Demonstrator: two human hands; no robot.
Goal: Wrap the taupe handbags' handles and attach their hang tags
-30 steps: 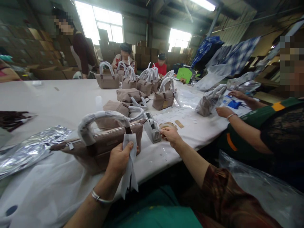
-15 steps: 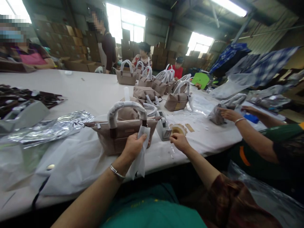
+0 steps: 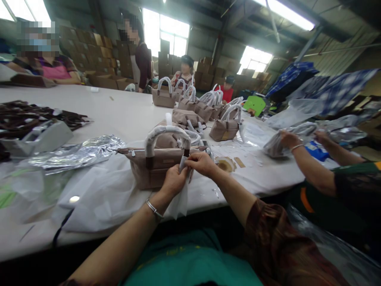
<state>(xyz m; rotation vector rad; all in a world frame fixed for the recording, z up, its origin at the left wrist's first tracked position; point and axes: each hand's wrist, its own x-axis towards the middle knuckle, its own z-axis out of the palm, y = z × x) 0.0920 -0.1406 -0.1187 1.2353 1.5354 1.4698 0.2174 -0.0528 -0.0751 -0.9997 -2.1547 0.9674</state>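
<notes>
A taupe handbag (image 3: 157,173) stands upright before me, its zipper along the top edge. White wrapping covers its raised handle (image 3: 150,141). My left hand (image 3: 175,178) is closed on a strip of white tissue paper (image 3: 179,203) that hangs at the right foot of the handle. My right hand (image 3: 201,163) pinches at the upper part of that same strip, beside the brown handle tab. Whether a piece of tape is between the right fingertips cannot be made out. Just right of this hand lies a roll of tape (image 3: 225,164), near a tan tag (image 3: 239,162).
More taupe handbags (image 3: 224,130) with wrapped handles stand farther back on the white table (image 3: 119,107). Brown straps (image 3: 38,119) and silvery plastic (image 3: 86,153) lie at left. A co-worker's hands (image 3: 290,142) hold a plastic-covered bag at right. Other people are across the table.
My right hand has moved left from beside the tape roll to the tissue strip at the handle. My left hand keeps its hold on the strip. The view has shifted slightly.
</notes>
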